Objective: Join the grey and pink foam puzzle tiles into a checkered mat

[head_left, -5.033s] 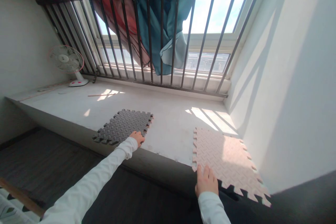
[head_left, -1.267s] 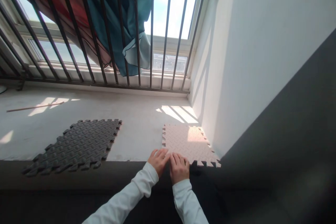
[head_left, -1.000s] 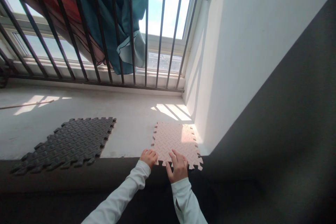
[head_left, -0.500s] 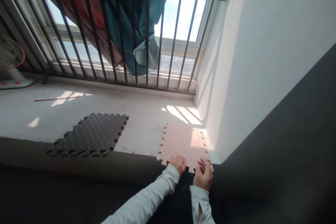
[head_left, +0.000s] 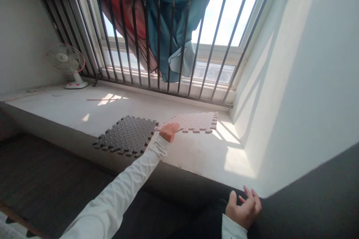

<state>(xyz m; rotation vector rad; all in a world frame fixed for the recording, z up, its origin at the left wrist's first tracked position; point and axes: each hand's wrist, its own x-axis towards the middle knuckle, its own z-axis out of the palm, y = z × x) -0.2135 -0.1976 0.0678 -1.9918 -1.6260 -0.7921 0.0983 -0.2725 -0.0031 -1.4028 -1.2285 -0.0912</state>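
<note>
In the head view, our left hand (head_left: 169, 132) gripped the pink interlocking foam tile (head_left: 198, 121), whose longer visible span ran rightward from that hand above the window ledge (head_left: 193, 157), beside the gray foam tile (head_left: 127, 134). Our right hand (head_left: 244, 208), fingers parted and holding nothing, was farther from the pink tile.

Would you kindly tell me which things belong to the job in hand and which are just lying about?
Job in hand:
pale pink interlocking foam mat, in the left hand
probably the dark grey foam mat

Just about:
round white fan
thin reddish-brown stick
</note>
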